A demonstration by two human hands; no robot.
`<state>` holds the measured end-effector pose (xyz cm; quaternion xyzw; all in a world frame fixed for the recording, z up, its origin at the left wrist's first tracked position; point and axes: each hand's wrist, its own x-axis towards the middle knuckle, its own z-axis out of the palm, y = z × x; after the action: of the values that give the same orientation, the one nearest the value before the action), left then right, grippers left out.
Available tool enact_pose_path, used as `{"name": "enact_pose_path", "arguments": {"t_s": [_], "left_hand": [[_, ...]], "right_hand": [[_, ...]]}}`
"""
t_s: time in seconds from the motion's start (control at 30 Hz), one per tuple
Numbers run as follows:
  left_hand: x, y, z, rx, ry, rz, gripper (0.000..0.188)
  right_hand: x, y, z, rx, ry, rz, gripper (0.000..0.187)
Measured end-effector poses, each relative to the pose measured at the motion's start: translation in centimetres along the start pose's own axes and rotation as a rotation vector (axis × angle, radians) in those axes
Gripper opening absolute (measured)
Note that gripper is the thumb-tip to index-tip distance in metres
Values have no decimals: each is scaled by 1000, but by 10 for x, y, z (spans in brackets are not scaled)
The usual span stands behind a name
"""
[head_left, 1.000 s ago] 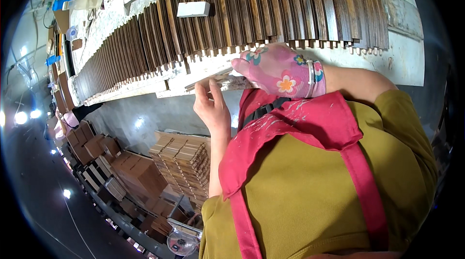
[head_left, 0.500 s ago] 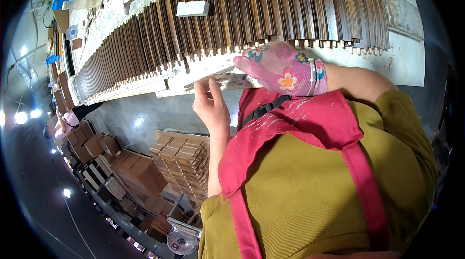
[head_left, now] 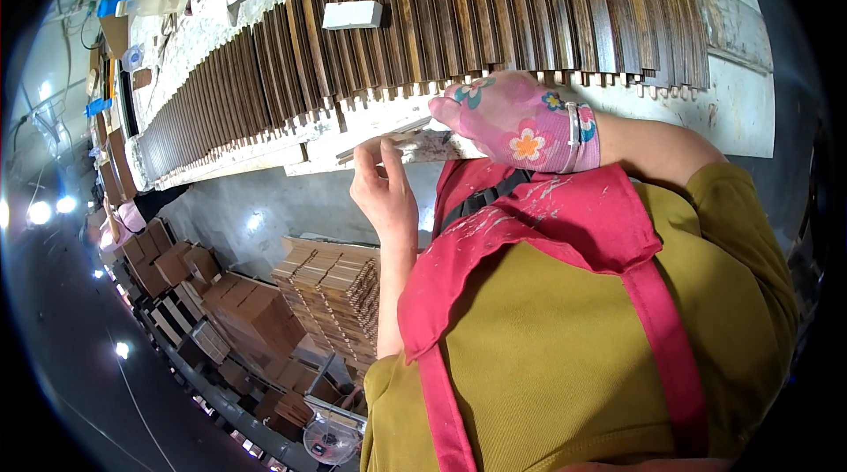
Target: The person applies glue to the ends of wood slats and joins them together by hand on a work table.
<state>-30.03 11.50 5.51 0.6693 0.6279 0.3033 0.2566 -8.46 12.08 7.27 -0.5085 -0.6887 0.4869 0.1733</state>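
Extending between the left hand and the gloved right hand, a strip showed at the near edge of the table, near the slats. Left fingers curled, slightly parted; right fingertips were hidden. Whether either clamped it could not be told.

You wear a pink flowered fabric glove, a white-flecked crimson cloth apron and an olive cloth top; long wooden strips are streaky brown.
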Motion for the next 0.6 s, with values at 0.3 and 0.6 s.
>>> {"name": "enact_pose_path", "arguments": {"t_s": [0.3,0.6], "left_hand": [[0,0,0,2,-1,2,13],[1,12,0,53,-27,42,9]], "right_hand": [[-10,6,-5,-456,-21,-234,33],[-10,18,3,-366,77,-287,43]]}}
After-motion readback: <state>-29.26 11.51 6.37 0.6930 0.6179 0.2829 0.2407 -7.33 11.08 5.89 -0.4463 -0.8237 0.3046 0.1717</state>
